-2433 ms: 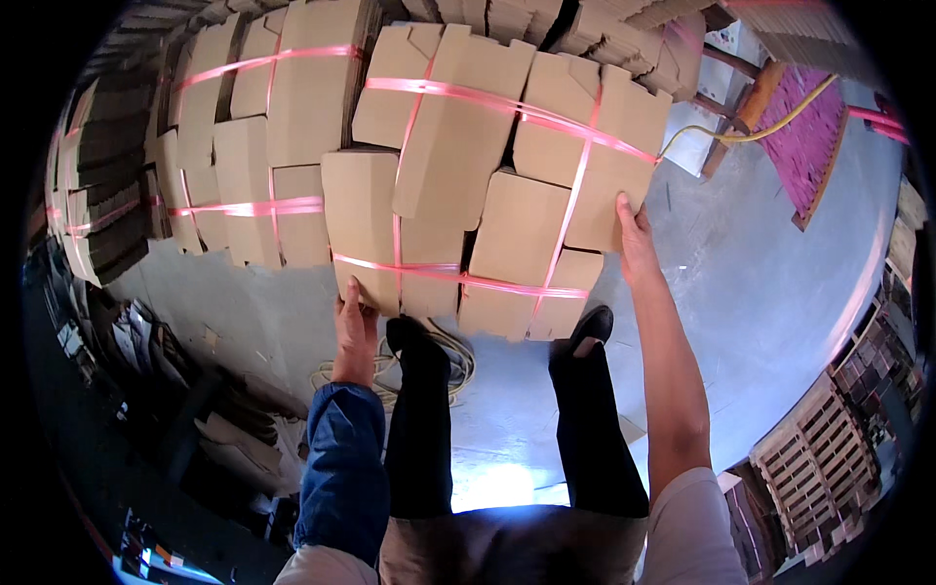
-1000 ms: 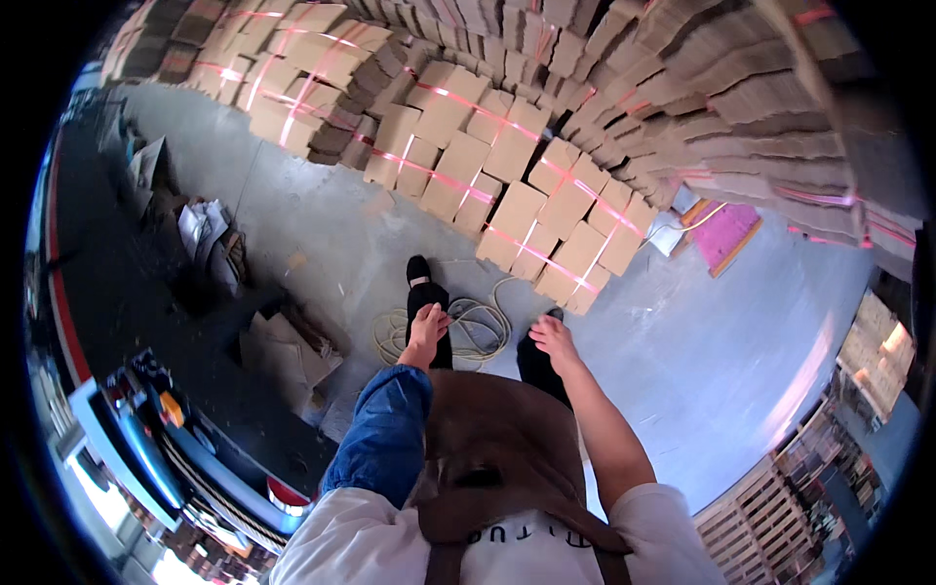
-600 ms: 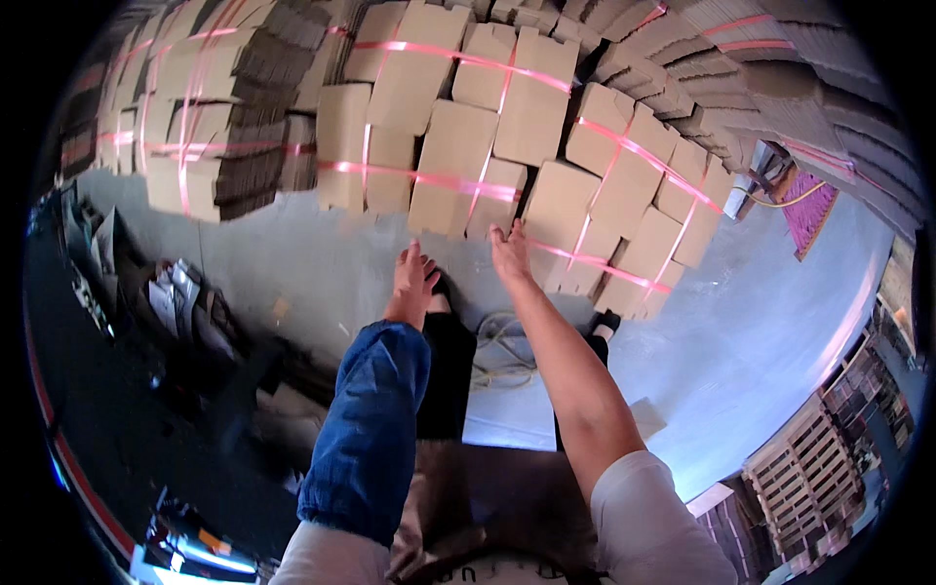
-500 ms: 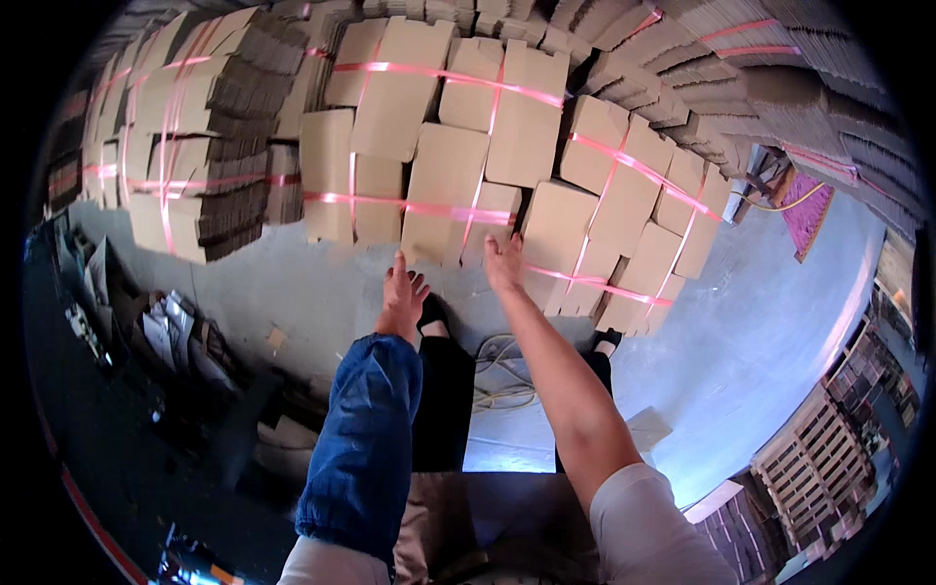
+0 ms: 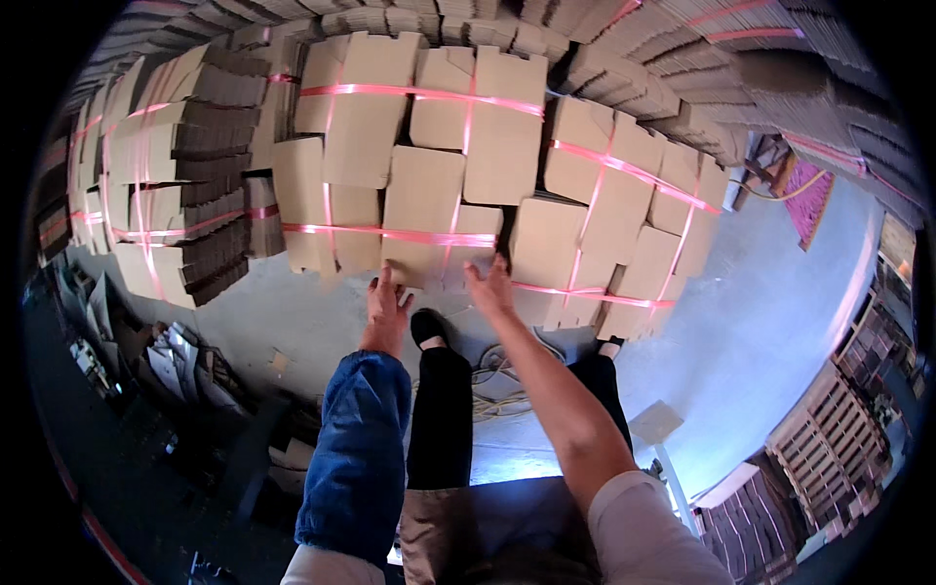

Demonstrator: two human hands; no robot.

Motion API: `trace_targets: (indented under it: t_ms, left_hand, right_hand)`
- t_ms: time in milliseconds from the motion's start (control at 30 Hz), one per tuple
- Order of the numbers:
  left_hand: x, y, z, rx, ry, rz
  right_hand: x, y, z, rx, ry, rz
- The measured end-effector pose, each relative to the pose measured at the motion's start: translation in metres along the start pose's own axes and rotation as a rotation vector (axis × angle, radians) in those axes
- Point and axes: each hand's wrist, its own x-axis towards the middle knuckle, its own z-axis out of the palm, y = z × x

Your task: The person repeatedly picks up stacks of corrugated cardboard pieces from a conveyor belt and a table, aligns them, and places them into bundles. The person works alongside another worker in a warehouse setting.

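Note:
A strapped bundle of flat cardboard pieces [image 5: 422, 195], tan and bound with pink strapping [image 5: 439, 237], lies in front of me. At the left corner of its near edge is my left hand [image 5: 386, 310], thumb pointing forward and fingers loosely bent and apart. My right hand [image 5: 490, 288] is at the bundle's near right corner, thumb and fingers spread, fingertips beside the dark gap to the neighbouring bundle [image 5: 556, 239]. Neither hand has visibly closed; whether the fingertips touch the cardboard is hard to tell. A blue sleeve [image 5: 356, 448] covers my left forearm; the right one is bare.
More strapped cardboard stacks [image 5: 175, 166] stand to the left, with others along the back. A coiled hose [image 5: 507, 375] lies on the floor between my feet. At the right are a wooden pallet [image 5: 829, 439] and a pink sheet [image 5: 807, 195]. Scrap pieces [image 5: 180, 351] lie at left.
Both hands have come closer to the near edge of the middle bundle, the left one now at its corner. The view has shifted slightly, so the stacks appear lower and further left.

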Motion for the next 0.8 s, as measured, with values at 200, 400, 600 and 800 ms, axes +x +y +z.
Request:
trace_targets:
  t_ms: [200, 400, 600, 800]
  left_hand:
    - [-0.03, 0.024, 0.005, 0.541, 0.286, 0.522]
    - [-0.084, 0.033, 0.144, 1.405, -0.165, 1.766]
    - [-0.012, 0.052, 0.27, 1.646, -0.523, 2.106]
    - [-0.011, 0.065, 0.262, 1.855, -0.663, 2.053]
  right_hand:
    - [0.011, -0.023, -0.016, 0.184, -0.141, 0.142]
    - [0.008, -0.008, 0.003, 0.294, 0.115, -0.103]
    - [0.008, -0.015, 0.0, 0.369, 0.006, -0.002]
    - [-0.004, -0.03, -0.029, 0.478, -0.044, 0.069]
